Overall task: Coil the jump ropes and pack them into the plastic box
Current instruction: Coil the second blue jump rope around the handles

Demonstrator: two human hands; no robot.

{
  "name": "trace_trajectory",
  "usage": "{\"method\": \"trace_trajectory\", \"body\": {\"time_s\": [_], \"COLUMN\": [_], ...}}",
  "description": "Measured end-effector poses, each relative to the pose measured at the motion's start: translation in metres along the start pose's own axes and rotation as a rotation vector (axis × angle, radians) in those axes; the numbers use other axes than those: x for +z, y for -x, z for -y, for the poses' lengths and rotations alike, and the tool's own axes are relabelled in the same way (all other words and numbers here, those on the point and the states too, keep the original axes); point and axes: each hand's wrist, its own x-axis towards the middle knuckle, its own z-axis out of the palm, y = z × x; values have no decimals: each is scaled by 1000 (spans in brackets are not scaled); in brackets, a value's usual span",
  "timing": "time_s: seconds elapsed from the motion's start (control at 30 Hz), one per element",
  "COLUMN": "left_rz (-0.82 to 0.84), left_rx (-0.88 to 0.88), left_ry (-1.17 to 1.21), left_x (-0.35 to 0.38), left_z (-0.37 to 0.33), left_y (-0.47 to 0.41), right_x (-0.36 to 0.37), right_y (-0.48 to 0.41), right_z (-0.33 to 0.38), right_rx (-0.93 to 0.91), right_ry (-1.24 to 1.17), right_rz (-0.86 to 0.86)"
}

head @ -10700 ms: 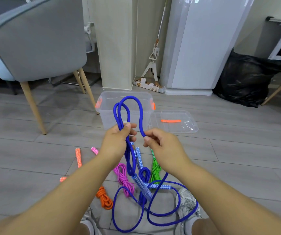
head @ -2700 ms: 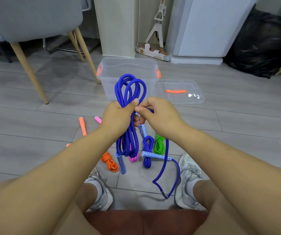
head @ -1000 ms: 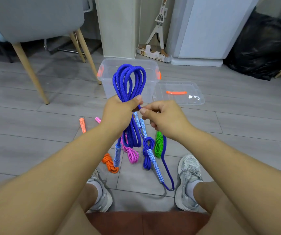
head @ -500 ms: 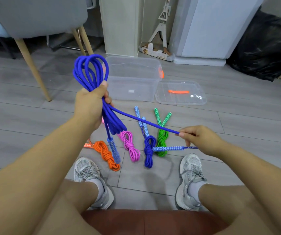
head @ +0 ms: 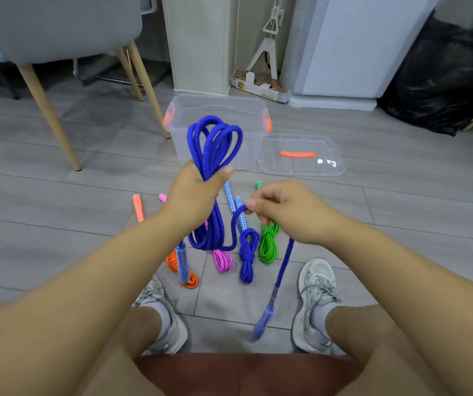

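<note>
"Jump rope (head: 212, 144), blue: was a location entered?"

"Entered. It was held aloft in gathered loops, gripped at mid-length by the left hand (head: 195, 192) with fingers and thumb curled round them. The plastic box (head: 218, 107) was noted at 12 o'clock behind it, and nothing was seen packed inside. Its lid (head: 301, 167) was logged on the floor at 3 o'clock of the box."

"And the right hand (head: 281, 210)?"

"Listed at 3 o'clock of the left. The free tail was pinched between thumb and fingertips, with one handle (head: 262, 324) left dangling toward 6 o'clock. Four tied items were counted on the floor below the hands: orange bundle (head: 186, 278), pink bundle (head: 223, 260), blue bundle (head: 248, 252), green bundle (head: 269, 245)."

"Hazards to be filed?"

"Three, as judgement only. The loops could be spilled if the left grip were slackened while the tail was wound. A loose wrap could let the coil spring open once boxed. The dangling handle could be snagged on the floor bundles."
</note>
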Motion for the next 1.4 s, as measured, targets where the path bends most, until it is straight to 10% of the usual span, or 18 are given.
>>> {"method": "trace_trajectory", "body": {"time_s": [0.97,1.17,1.4], "left_rz": [368,326,493], "left_rx": [-220,-248,-59], "left_ry": [149,-70,-634], "left_x": [-2,-25,-19], "left_z": [-2,2,7], "left_y": [6,-3,1], "right_x": [6,-20,-22], "right_y": [-5,14,14], "right_z": [-2,-36,-13], "right_rx": [95,19,-372], "right_ry": [-317,149,144], "right_rz": [-10,-34,-260]}}
